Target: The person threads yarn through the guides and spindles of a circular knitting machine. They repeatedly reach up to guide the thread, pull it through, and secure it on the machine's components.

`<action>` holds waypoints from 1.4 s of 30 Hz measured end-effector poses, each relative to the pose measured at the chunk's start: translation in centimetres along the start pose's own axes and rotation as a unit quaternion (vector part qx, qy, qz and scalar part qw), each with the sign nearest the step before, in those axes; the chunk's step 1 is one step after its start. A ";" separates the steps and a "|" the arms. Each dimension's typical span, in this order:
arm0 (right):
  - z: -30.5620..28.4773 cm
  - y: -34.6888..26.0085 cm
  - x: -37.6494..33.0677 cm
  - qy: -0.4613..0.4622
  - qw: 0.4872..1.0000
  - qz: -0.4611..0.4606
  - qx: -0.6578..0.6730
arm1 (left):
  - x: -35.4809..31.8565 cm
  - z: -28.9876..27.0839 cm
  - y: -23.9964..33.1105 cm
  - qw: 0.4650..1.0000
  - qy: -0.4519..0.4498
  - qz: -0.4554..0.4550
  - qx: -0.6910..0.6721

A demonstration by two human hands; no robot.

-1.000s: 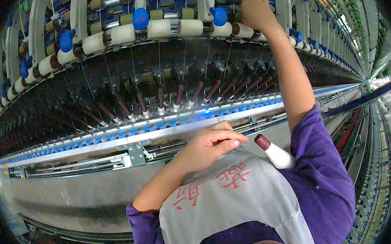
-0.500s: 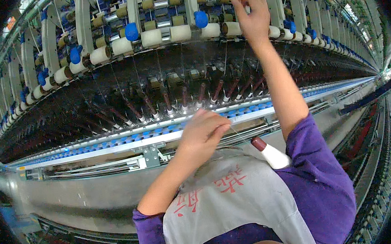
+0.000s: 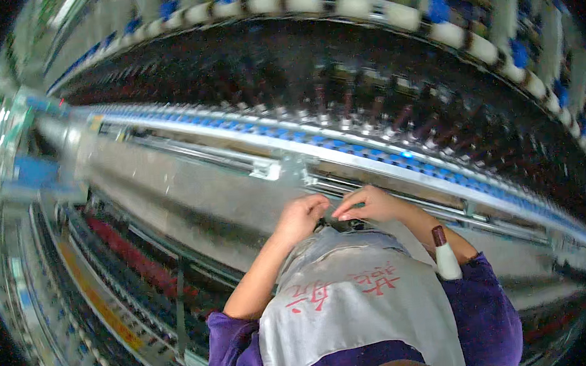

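Note:
My left hand (image 3: 302,216) and my right hand (image 3: 372,205) are close together in front of my waist, just past the upper edge of the grey apron (image 3: 365,318). The fingers of both are curled toward each other with the tips nearly meeting. Whatever lies between the fingertips is too small or blurred to make out. By my right forearm and purple sleeve a bobbin (image 3: 448,260) of white yarn with a dark red-brown tube end stands tip up, touched by neither hand.
Beyond my hands runs a long spinning frame with a blue-and-white rail (image 3: 345,148), a row of spindles (image 3: 385,124) and white rollers (image 3: 355,5) above. A metal bracket (image 3: 292,169) juts from the rail. Another machine (image 3: 127,265) stands at the left.
My right hand has come down from the rollers to my waist, and my left hand has drawn back beside it. The view has swung left, tilting the machine.

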State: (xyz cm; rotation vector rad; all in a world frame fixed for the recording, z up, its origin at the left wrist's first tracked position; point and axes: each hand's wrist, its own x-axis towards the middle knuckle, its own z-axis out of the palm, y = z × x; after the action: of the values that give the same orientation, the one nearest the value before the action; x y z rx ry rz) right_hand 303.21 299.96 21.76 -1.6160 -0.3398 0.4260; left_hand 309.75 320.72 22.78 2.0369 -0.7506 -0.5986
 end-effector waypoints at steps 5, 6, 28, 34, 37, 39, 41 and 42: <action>5.1 1.9 5.1 -0.082 0.991 0.099 0.027 | -6.2 -2.4 -4.1 0.998 0.011 -0.065 0.004; 6.2 1.8 6.5 -0.098 0.987 0.130 0.013 | -7.3 -3.1 -4.9 0.998 0.024 -0.057 -0.007; 26.4 -1.4 45.2 -0.277 0.955 0.103 -0.029 | -19.0 -40.4 2.0 0.730 0.307 0.463 -0.397; 23.8 -1.3 56.8 -0.251 0.962 0.106 -0.017 | -11.5 -48.2 -5.5 0.739 0.397 0.455 -0.299; 22.4 -2.7 63.3 -0.298 0.951 0.051 -0.067 | -8.7 -54.1 -9.0 0.830 0.180 0.472 -0.237; 21.6 -3.7 67.0 -0.279 0.954 0.080 -0.070 | -6.0 -54.7 -9.3 0.767 0.126 0.542 -0.318; 20.4 -4.7 69.3 -0.250 0.964 0.059 -0.064 | -2.6 -54.8 -8.3 0.662 0.175 0.628 -0.370; 19.9 -4.9 70.0 -0.236 0.969 0.076 -0.025 | -1.3 -55.9 -8.7 0.627 0.157 0.676 -0.354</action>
State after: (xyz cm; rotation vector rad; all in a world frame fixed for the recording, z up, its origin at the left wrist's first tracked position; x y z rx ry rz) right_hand 356.02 350.29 20.39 -1.5835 -0.5879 0.9318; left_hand 347.66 356.71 44.35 0.4203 -1.2771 0.3518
